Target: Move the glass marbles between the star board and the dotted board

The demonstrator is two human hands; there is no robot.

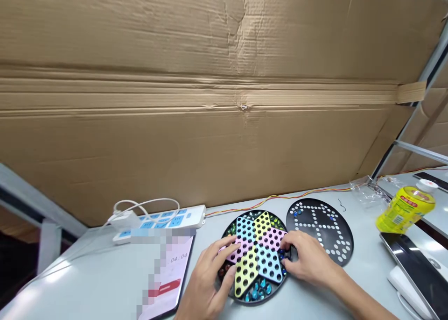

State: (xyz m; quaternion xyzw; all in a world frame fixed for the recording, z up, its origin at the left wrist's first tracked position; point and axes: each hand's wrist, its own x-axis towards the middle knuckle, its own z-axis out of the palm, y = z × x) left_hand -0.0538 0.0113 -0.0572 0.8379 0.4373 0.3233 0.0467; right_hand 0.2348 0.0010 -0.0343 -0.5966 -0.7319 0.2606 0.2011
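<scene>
A round black Chinese checkers board (257, 303) lies on the table, with a star of yellow, pink and light-blue points full of holes. Glass marbles sit in the compartments round the star; the light-blue marbles (259, 287) are at the near side, dark-red ones at the left. My left hand (212, 273) rests over the board's left side, fingers spread and holding nothing visible. At the right rim, my right hand (308, 254) reaches into the compartment of dark-blue marbles (284, 259), thumb and index finger bent and apart around them.
Right of the board lies a black disc (317, 224) with white dots and a few blue marbles. A phone-like tablet (171, 273) showing a timer is at the left, below a power strip (189, 217). A yellow bottle (406, 208) and black device (416, 268) stand right. Cardboard (210, 156) walls the back.
</scene>
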